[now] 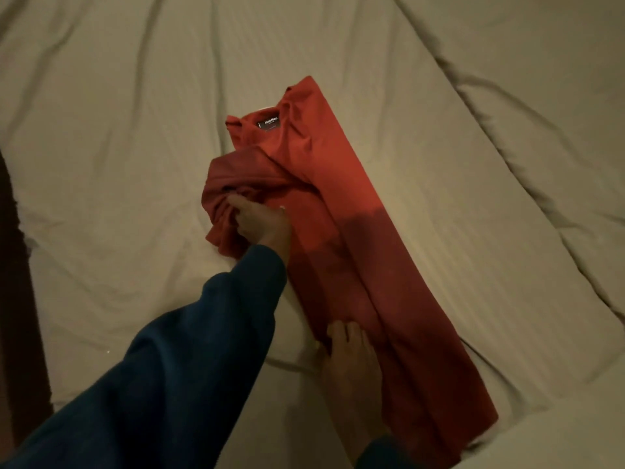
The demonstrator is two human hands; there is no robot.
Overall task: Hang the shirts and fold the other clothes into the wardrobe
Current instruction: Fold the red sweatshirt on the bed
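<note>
A red garment (355,211) lies on the bed as a long narrow strip running from upper left to lower right, its neck with a black label at the far end. My left hand (260,221), in a dark blue sleeve, grips the bunched red sleeve fabric on the strip's left side. Near the hem, my right hand (351,353) rests on the left edge of the strip with its fingers laid over the cloth.
A beige, wrinkled bed cover (135,113) fills nearly the whole view, with a thick quilted fold (527,137) at the right. A dark wooden edge (13,265) shows at the far left.
</note>
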